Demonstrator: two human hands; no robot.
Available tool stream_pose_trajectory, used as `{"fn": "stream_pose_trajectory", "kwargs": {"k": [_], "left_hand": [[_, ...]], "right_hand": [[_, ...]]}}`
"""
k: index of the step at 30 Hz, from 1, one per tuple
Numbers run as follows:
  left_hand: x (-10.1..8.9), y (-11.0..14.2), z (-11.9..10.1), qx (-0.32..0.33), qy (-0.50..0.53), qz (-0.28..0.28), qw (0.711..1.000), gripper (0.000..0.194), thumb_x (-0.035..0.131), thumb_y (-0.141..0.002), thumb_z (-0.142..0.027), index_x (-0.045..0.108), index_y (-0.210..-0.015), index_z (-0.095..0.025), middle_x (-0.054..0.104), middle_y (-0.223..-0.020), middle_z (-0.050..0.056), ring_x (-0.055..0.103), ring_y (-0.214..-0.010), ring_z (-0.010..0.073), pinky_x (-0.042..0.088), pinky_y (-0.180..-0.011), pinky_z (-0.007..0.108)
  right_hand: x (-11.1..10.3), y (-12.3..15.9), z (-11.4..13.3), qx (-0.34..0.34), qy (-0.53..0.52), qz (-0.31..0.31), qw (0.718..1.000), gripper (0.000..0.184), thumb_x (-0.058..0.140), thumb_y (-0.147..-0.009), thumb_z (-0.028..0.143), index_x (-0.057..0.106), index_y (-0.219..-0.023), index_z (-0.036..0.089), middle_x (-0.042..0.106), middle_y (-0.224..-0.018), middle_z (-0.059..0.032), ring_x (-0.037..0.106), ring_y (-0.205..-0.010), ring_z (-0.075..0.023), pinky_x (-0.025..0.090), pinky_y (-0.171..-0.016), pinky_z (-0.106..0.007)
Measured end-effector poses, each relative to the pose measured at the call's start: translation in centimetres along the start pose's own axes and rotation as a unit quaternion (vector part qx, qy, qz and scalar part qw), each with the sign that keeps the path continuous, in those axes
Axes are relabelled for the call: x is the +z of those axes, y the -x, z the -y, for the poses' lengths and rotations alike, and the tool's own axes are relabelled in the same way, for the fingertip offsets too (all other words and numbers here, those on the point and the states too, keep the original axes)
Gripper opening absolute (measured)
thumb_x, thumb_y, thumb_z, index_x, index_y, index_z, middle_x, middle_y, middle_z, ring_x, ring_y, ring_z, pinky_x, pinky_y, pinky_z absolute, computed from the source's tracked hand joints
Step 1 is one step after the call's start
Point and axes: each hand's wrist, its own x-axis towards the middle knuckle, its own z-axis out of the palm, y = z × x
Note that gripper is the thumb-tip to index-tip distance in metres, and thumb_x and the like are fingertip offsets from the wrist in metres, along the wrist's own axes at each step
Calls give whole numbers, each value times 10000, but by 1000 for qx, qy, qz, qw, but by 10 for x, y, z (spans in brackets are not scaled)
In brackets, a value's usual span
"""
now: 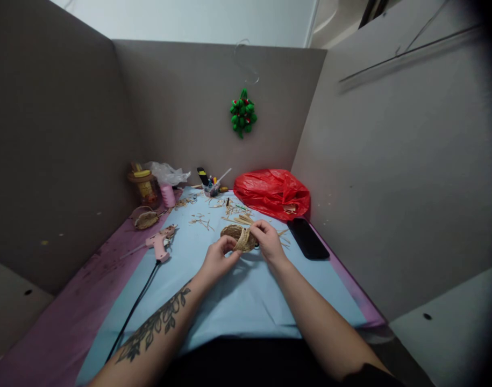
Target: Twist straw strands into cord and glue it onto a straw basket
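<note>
Booth from my viewpoint, contents by decreasing size. Grey partition panels (181, 102) enclose my worktop (60, 322), whose mauve covering shows on both sides of a pale-blue sheet (237, 312). At the far right lies a crumpled red plastic bag (270, 188); a black, round-cornered slab (308, 239) lies flat just in front of it. At the far left stands a yellow-lidded jar (145, 189), with a whitish translucent plastic bag (165, 173) beside it. A pink glue gun (159, 246) lies to my left, its black cord (144, 290) running toward me. A green ornament (243, 115) hangs against the rear panel. Central specimen: a small woven straw basket (244, 240), held over the sheet, well apart from the glue gun. My left grip (220, 257) is closed on its left and near side, thumb in front; my right grip (269, 244) pinches its right edge between thumb and forefinger. Whether a loose strand is also pinched there, I cannot tell. Farther back stands a cup of pens (211, 189). Smallest are the straw strips (242, 219), scattered beyond the basket
</note>
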Motion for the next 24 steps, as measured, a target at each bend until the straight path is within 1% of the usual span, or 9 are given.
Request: {"fn": "stream_pose_trajectory", "kwargs": {"k": [6,14,18,24], "left_hand": [[1,-1,-7,-27,63,13,998,211,650,-640,-170,530,-814,-165,596,-762,8,578,-726,129,470,-714,253],[1,-3,-6,-47,109,15,993,276,683,-592,-160,518,-813,-172,599,-742,-8,578,-698,125,461,-669,247],[1,-2,-7,-66,124,24,990,303,711,-602,-207,519,-833,-175,609,-742,-6,580,-678,124,450,-634,244],[3,-2,-3,-84,128,34,988,288,696,-664,-315,507,-839,-188,594,-690,-25,540,-584,95,401,-563,226]], "right_hand": [[0,0,1,-3,3,3,1000,167,627,-646,316,531,-619,183,458,-529,57,387,-497,-95,308,-497,-224],[0,0,-1,-9,7,9,1000,151,626,-653,299,530,-638,184,474,-540,56,398,-510,-97,319,-501,-220],[0,-1,-2,-10,25,8,1000,147,616,-670,300,531,-646,182,473,-551,50,406,-521,-100,328,-508,-221],[1,-1,-9,-21,54,-8,998,136,587,-698,298,535,-651,182,493,-577,38,431,-548,-113,358,-537,-231]]}}
